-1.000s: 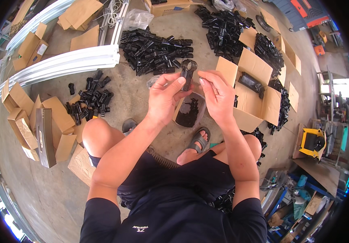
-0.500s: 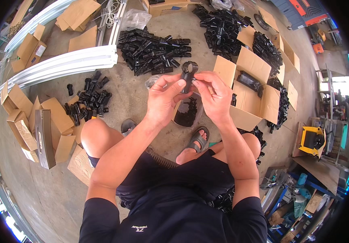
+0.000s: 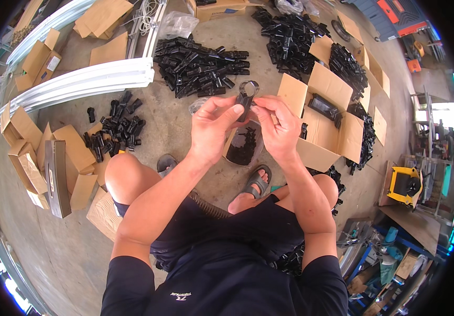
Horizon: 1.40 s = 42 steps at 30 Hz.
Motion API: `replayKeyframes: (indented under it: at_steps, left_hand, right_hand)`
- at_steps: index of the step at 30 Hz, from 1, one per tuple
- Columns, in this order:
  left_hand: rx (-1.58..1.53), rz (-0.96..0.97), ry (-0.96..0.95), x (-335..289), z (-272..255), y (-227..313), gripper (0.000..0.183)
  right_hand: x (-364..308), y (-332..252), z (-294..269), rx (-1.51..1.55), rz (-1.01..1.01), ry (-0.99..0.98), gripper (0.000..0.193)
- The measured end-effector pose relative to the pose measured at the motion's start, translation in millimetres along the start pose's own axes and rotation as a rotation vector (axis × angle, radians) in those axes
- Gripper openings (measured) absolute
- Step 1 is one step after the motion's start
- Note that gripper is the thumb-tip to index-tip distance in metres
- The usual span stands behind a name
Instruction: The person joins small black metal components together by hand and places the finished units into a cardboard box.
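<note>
My left hand (image 3: pixel 211 129) grips a black pipe fitting (image 3: pixel 245 102) with a round ring at its top end, held up in front of me. My right hand (image 3: pixel 280 129) is closed in a pinch at the fitting's right side. Whatever sits between its fingertips is too small and covered to name. Below the two hands, between my feet, stands a small box (image 3: pixel 230 141) lined with clear plastic. Small dark pieces (image 3: pixel 241 152), perhaps screws, lie in it.
Ahead on the concrete floor lie piles of black fittings (image 3: pixel 200 66), with a smaller heap (image 3: pixel 113 126) at left. At right an open cardboard box (image 3: pixel 321 134) holds some. White metal profiles (image 3: pixel 95 84) and more cardboard boxes (image 3: pixel 29 163) take up the left side.
The fitting has turned slightly, so its ring shows rounder and more open. Both hands stay nearly in place, the right fingertips still against the fitting's side.
</note>
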State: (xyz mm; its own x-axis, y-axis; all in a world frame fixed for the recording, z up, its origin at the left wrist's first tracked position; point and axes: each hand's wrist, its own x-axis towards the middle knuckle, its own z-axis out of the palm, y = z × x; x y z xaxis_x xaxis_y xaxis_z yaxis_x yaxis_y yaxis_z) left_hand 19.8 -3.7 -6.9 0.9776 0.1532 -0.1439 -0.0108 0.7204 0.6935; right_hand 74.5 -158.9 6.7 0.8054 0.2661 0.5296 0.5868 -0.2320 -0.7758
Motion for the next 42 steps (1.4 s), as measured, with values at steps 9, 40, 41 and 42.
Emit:
replayKeyframes:
  at_steps: [9,40,41,42]
  left_hand:
    - [0.047,0.036,0.001,-2,-1,-1,0.016]
    - [0.003,-0.014,0.052,-2,0,-5,0.011]
    - [0.005,-0.013,0.047,-2,0,-6,0.012]
    - [0.008,-0.012,0.042,-2,0,-7,0.012]
  right_hand:
    - [0,-2,7,-0.079,-0.052,0.059,0.008]
    - [4,-17,-3,-0.135,0.121,-0.042,0.015]
    - [5,-20,-2,-0.125,0.109,-0.028,0.015]
    - [6,-21,-2,-0.116,0.097,-0.013,0.015]
